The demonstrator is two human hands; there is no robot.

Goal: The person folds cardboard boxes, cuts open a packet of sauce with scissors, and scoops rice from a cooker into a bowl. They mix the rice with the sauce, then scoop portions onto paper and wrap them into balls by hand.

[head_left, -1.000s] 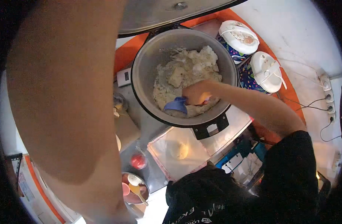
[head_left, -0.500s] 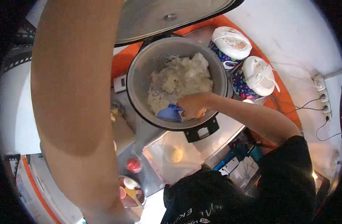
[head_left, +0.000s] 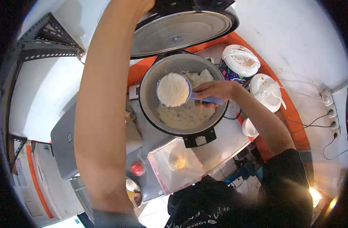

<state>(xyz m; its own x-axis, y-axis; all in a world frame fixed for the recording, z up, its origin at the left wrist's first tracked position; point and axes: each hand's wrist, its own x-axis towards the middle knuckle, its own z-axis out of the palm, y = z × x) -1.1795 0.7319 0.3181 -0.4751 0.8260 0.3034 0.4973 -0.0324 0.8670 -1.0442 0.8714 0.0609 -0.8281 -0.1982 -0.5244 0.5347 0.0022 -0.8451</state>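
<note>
In the head view, we wrap the fingers of our right hand around the handle of a blue scoop, full of rice, over the open cooker, where more rice lies. Our left hand is at the raised lid, partly cut off; we cannot tell its fingers' state.

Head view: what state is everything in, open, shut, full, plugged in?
Large lid, raised open
Pot, partly filled with rice
Blue scoop, full of rice, above the pot
Right hand, closed around the scoop's handle
Left hand, at the lid, grip unclear
White-lidded containers, closed
Power strip, several plugs inserted
Pale sheets, lying flat
</note>
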